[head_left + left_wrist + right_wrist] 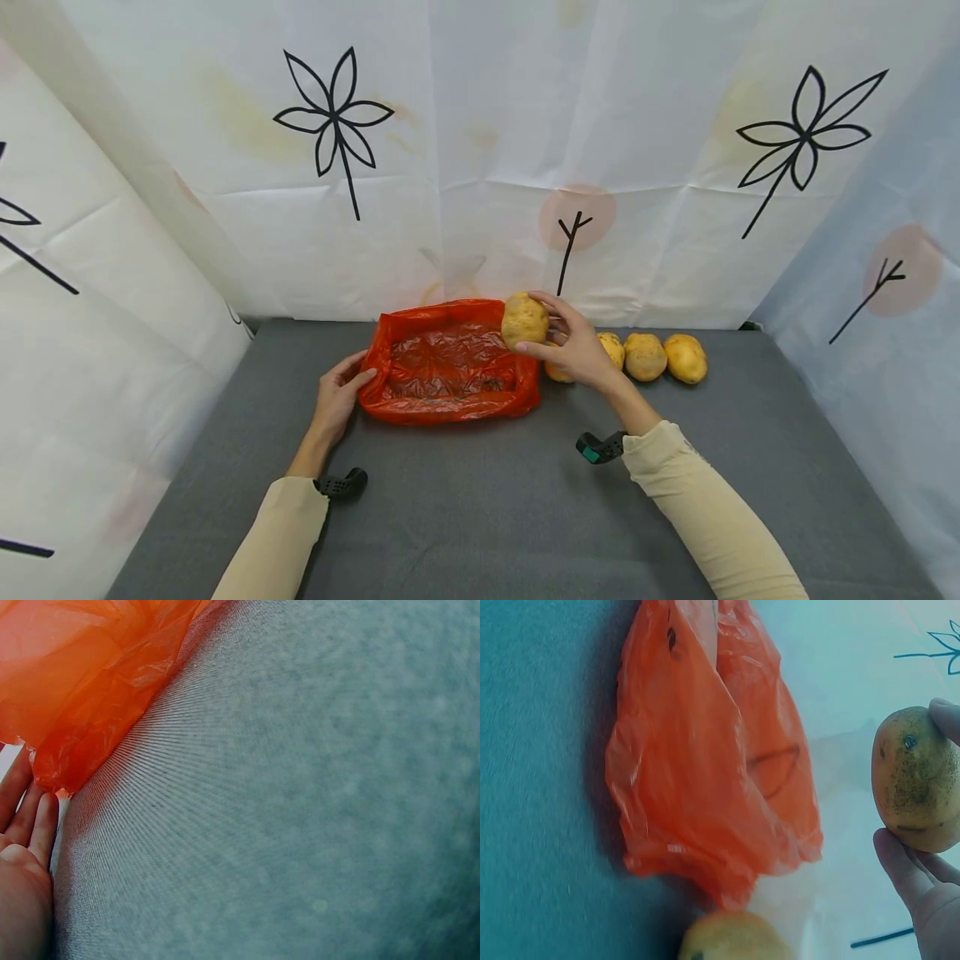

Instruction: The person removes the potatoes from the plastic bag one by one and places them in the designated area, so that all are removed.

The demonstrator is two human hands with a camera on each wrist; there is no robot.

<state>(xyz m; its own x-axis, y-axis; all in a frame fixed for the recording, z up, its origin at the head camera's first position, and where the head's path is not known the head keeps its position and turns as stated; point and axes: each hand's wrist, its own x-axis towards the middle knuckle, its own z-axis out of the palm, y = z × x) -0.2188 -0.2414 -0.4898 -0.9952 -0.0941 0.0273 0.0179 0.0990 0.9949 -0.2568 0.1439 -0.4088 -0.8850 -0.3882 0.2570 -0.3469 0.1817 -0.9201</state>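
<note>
An opened red plastic bag (pixel 450 410) sits toward the back of the grey table, its mouth facing up. My left hand (pixel 339 400) holds the bag's left edge, with the thumb on the near side and the fingers along the outside. Raised over the bag's right rim is a yellow mango (pixel 523 321) with dark mottling. My right hand (pixel 573 342) grips it between thumb and fingers. In the right wrist view the held mango (pixel 915 780) shows a small dark scar, and part of the hand is cut off.
Several more yellow mangoes (pixel 686 359) stand in a row right of the bag, some partly hidden behind my right hand. White cloth printed with black flowers (pixel 333 117) hangs behind the table and along both sides.
</note>
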